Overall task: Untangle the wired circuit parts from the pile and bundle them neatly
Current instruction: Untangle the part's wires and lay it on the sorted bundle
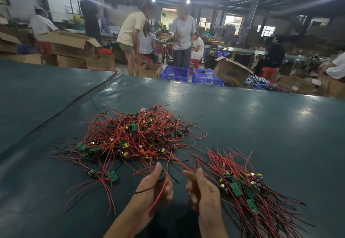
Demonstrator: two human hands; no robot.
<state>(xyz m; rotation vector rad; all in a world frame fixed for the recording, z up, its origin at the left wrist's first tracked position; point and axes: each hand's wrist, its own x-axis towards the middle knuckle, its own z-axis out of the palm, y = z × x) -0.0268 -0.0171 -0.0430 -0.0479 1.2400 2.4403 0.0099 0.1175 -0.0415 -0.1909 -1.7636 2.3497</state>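
Wires (158, 195), red and black, trailed from a circuit part (162, 174) clasped in the curled left grip (155, 187) above the tabletop (261, 125). Beside it the right grip (201, 187) had bent fingers; whether they pinched anything was unclear. Beyond lay the pile (134, 137), rightward the bundle (248, 187).

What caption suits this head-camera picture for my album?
At a green table, the left hand grips one wired circuit part beside the tangled pile; sorted parts lie by the right hand.
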